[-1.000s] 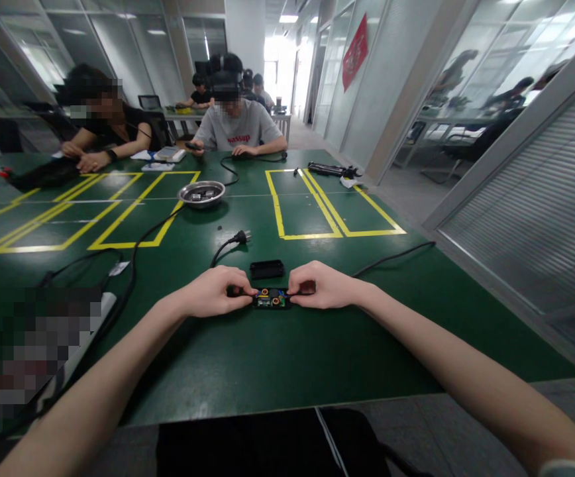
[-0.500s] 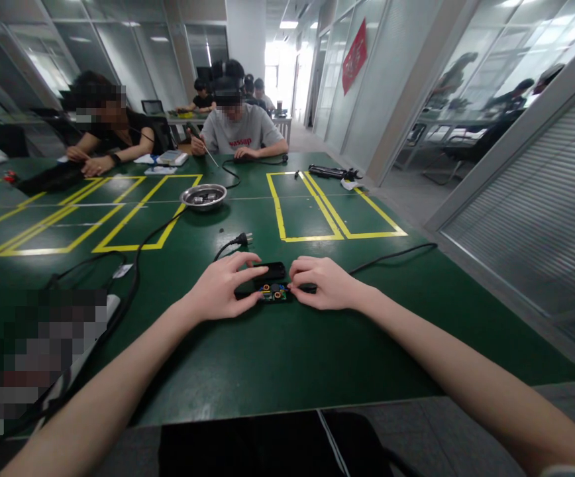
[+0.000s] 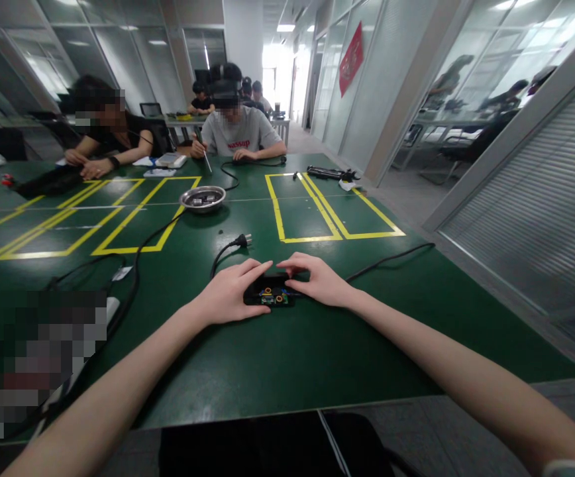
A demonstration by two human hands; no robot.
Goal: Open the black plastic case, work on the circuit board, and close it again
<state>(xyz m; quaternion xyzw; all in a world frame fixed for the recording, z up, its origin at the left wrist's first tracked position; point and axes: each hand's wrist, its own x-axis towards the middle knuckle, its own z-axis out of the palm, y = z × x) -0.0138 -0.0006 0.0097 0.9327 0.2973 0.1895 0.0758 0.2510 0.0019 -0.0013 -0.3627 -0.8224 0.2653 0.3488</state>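
A small green circuit board [image 3: 267, 299] with copper-coloured ring coils lies in a narrow black plastic housing, the open half of a power adapter case. My left hand [image 3: 230, 291] spans its left end, thumb along the near side and fingers stretched over the far side. Just behind the board is the dark cover [image 3: 273, 281], partly hidden by my fingers. My right hand [image 3: 317, 281] has thumb and fingertips at the cover's right end, seemingly pinching it. A black cable [image 3: 391, 260] runs out to the right from behind my right hand.
A black plug [image 3: 242, 241] on its cord lies beyond my left hand. Farther off stand a steel bowl [image 3: 203, 199] with metal parts and a folded black tripod [image 3: 332, 173]. A pixelated white item [image 3: 111, 308] lies left. Two people sit across the green table [image 3: 248, 371].
My right hand has moved from the board's right end up to the cover, its fingers opening wider. My left index finger has come off the cover's top to its far side.
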